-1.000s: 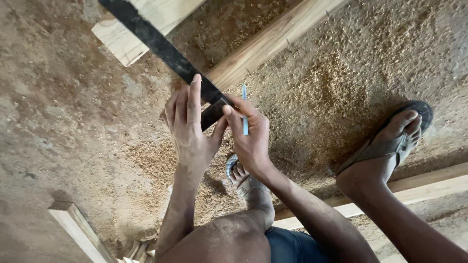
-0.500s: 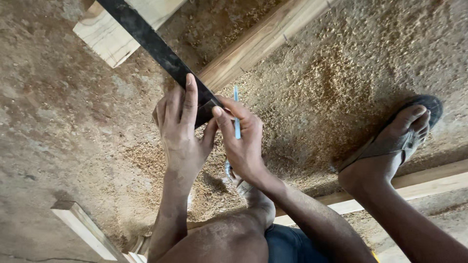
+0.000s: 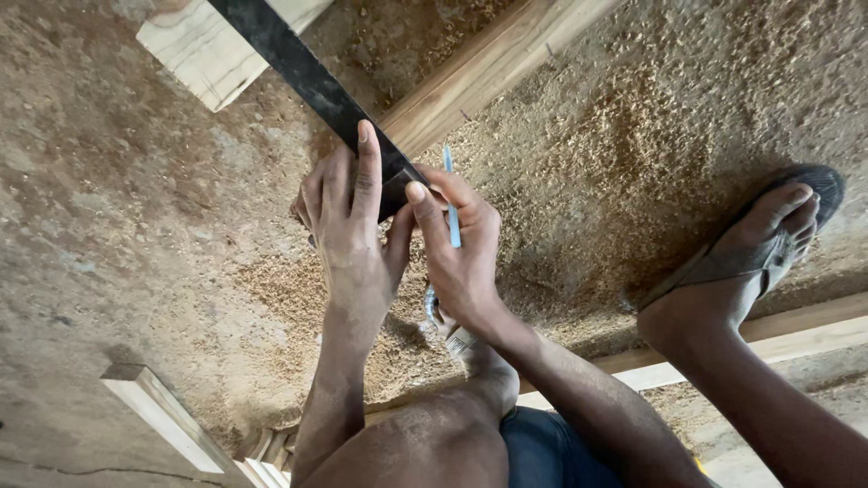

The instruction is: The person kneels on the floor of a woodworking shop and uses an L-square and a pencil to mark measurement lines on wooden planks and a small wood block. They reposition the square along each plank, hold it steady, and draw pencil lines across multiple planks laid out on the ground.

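My left hand [image 3: 348, 217] presses flat on the near end of a long black steel square [image 3: 298, 72], index finger stretched along its blade. The square lies across a wooden plank [image 3: 493, 63] that runs diagonally over the sawdust floor. My right hand [image 3: 461, 248] is just to the right of the left, touching it, and grips a thin blue pen [image 3: 449, 203] whose tip points up at the plank beside the square. My forearms and bent knee fill the lower middle of the view.
A pale wood block [image 3: 212, 45] lies under the square at the top left. Another wood offcut [image 3: 163, 416] sits at the lower left. My sandalled foot [image 3: 741, 262] rests by a second plank [image 3: 796, 334] on the right. Sawdust covers the ground.
Both hands and the square's end have shifted slightly left and up in view. The blue pen has tilted more upright against the plank.
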